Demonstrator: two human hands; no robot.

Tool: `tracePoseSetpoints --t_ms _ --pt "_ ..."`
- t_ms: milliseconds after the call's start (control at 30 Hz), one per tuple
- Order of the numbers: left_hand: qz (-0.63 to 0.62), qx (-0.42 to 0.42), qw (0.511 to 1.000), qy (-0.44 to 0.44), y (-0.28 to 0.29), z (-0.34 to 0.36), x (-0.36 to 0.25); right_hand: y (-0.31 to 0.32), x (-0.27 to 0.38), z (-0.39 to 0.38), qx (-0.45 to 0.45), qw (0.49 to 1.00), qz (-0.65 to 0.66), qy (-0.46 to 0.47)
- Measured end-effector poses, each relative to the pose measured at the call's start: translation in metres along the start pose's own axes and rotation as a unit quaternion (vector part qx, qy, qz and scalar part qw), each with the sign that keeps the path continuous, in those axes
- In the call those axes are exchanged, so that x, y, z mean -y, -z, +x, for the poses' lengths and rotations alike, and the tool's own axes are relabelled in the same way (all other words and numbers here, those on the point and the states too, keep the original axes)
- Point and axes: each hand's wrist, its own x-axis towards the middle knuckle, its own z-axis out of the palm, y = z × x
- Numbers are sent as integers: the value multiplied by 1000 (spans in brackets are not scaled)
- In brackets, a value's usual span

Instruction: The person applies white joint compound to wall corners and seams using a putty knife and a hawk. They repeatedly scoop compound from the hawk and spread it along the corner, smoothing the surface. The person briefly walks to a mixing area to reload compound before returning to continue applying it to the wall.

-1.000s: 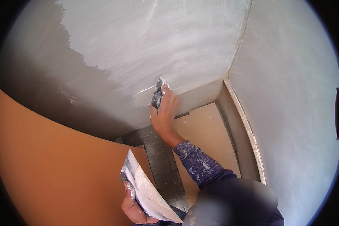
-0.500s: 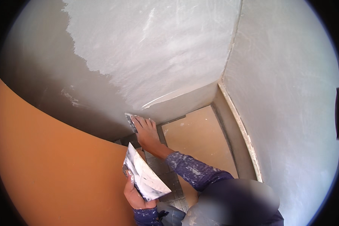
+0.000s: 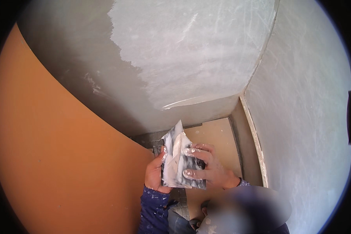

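My left hand [image 3: 156, 171] is wrapped round a metal plate [image 3: 169, 160] smeared with white putty, low in the middle of the view. My right hand [image 3: 210, 167], its fingertips caked white, grips a wide, smeared scraper blade [image 3: 195, 181] laid against that plate, so the two tools overlap. Beyond them, the grey wall [image 3: 78, 43] carries a lighter patch of putty [image 3: 191, 58] with a ragged left border and a thin raised streak along its bottom.
An orange panel [image 3: 62, 152] fills the left side. A pale right-hand wall [image 3: 304, 117] meets the back wall in a corner, with a trim strip [image 3: 253, 136] low along it. Beige board [image 3: 212, 132] and grey paving [image 3: 144, 138] cover the floor. A blurred shape hides the lower right.
My right hand and its scraper have left the wall, coming down and back onto the plate. My left hand and plate have moved right, and the view has shifted.
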Motion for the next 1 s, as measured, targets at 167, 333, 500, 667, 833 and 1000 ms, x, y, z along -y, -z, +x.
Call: tracePoseSetpoints --t_ms 167,333,500,667,833,1000 --pt "70 -63 986 -140 -1 -10 -2 8 -33 -22 74 979 -127 -144" --pt "72 -85 981 -159 8 -31 4 36 -98 -27 -187 919 -152 -311" --pt "47 -73 992 -94 23 -83 10 74 -169 -10 -353 851 -240 -307" --pt "-26 -30 994 -106 37 -118 13 80 -198 8 -389 825 -279 -301" --pt "-38 -94 989 -108 38 -152 25 55 -197 34 -392 806 -277 -347" --pt "-121 -137 977 -107 37 -193 52 -21 -167 56 -334 837 -273 -337"
